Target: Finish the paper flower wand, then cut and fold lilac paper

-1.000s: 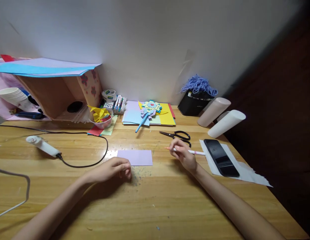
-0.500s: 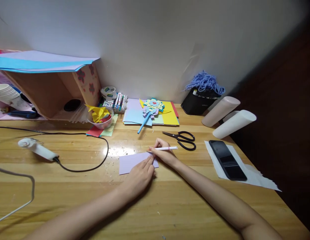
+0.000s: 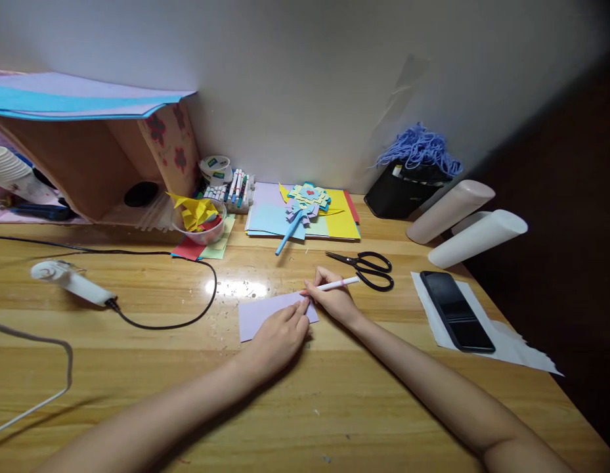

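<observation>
A small lilac sheet of paper [image 3: 262, 314] lies on the wooden table, partly covered by my left hand [image 3: 280, 335]. That hand rests flat on the sheet with its fingers stretched toward the upper right edge. In a writing grip, my right hand [image 3: 331, 299] holds a white marker [image 3: 343, 283] with an orange-red tip close to the paper's top right edge; whether the tip touches is too small to tell. Black-handled scissors [image 3: 366, 268] lie just beyond my right hand. Farther back, a paper flower with a blue stem [image 3: 307, 200] rests on coloured paper sheets [image 3: 265, 220].
A white glue gun [image 3: 78, 286] with a looping black cord lies left. Behind it stand a cardboard box [image 3: 161, 151], a tub of yellow paper [image 3: 201, 226] and markers [image 3: 238, 187]. At right are a phone [image 3: 455, 309], white rolls [image 3: 479, 238] and a black holder with blue yarn [image 3: 408, 187].
The view has shifted slightly, so most things sit a little differently in the picture. Both hands keep nearly the same place on the lilac paper, the marker still held.
</observation>
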Available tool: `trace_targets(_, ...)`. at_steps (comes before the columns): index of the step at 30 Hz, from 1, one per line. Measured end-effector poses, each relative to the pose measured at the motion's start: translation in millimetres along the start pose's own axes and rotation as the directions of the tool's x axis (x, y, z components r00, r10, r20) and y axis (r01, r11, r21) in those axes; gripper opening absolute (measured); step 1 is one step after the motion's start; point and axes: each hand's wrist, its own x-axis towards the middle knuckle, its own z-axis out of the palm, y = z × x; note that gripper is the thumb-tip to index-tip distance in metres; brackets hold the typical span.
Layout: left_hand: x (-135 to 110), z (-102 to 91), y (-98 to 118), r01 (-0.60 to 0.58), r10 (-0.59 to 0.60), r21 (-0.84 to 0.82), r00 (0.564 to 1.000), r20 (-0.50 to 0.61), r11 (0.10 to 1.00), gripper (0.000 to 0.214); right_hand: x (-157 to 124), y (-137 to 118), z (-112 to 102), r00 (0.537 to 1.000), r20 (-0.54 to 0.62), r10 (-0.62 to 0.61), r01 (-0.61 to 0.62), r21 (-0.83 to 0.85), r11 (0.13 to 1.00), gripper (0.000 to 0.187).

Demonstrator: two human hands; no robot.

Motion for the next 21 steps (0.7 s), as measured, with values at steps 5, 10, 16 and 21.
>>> trace_targets(5, -0.1, -1.1, 0.2, 0.004, -0.004, -0.013, 1.000, 0.019, 1.000, 0.014, -0.4, 2.4, 1.1, 0.999, 0.006, 0.037, -0.038, 0.027, 0.999, 0.031)
trace_targets(10, -0.4, 1.0, 0.9, 0.018, -0.017, -0.031, 0.999, 0.028, 0.999, 0.014, -1.0, 1.6, 1.8, 0.997, 0.028, 0.066, -0.067, 0.063, 0.996, 0.031)
trace_targets(16, -0.7, 1.6, 0.5, 0.003, -0.003, 0.003, 0.999, 0.049, 1.000, 0.013, -1.0, 2.1, -0.1, 0.998, 0.043, 0.043, -0.044, 0.023, 0.999, 0.029)
trace_targets(21, 0.0, -0.5, 0.6, -0.001, 0.000, 0.006, 0.999, 0.054, 1.000, 0.013, -0.9, 0.8, -0.6, 0.997, 0.069, 0.031, -0.033, 0.034, 0.999, 0.027)
